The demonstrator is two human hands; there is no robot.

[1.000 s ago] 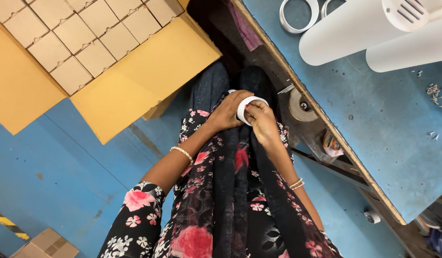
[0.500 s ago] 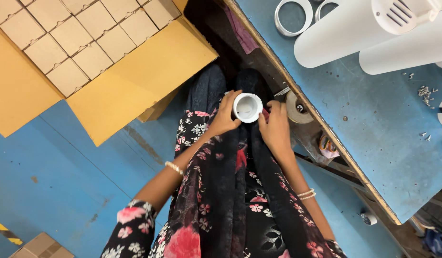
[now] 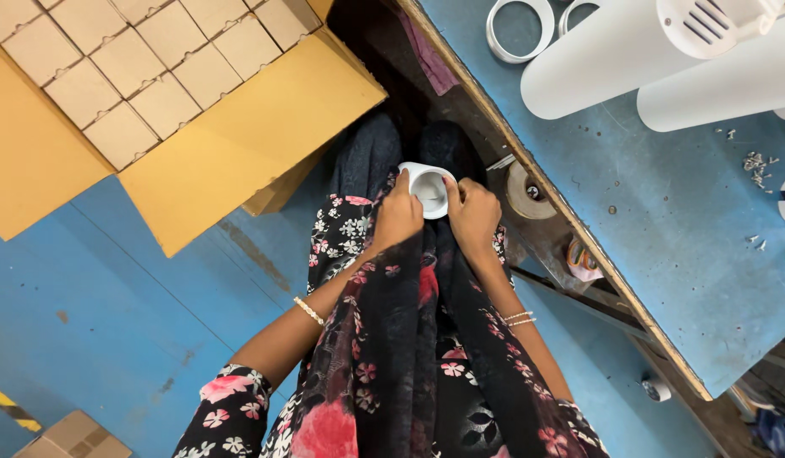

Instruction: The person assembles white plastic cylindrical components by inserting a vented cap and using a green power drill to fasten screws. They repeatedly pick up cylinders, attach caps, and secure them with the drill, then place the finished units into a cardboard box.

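Blue-painted floor (image 3: 112,339) fills the left side, with an open brown cardboard carton of divided cells (image 3: 138,93) standing on it. Over the lap, both hands grip a small white plastic cup-shaped part (image 3: 429,188). That part sits left of the blue tabletop (image 3: 664,229) and just below its edge. The left hand (image 3: 398,216) is curled shut around the part's near-left wall; the right hand (image 3: 473,214) closes on its right rim, thumb near the opening. It looks light, rigid and smooth, likely a little slippery, so the outer wall and rim seem the best places to hold. Its open mouth faces up toward the camera, and its axis runs roughly upright. Two large white plastic cylinders (image 3: 630,59) lie on the tabletop, a white ring (image 3: 520,30) beside them.
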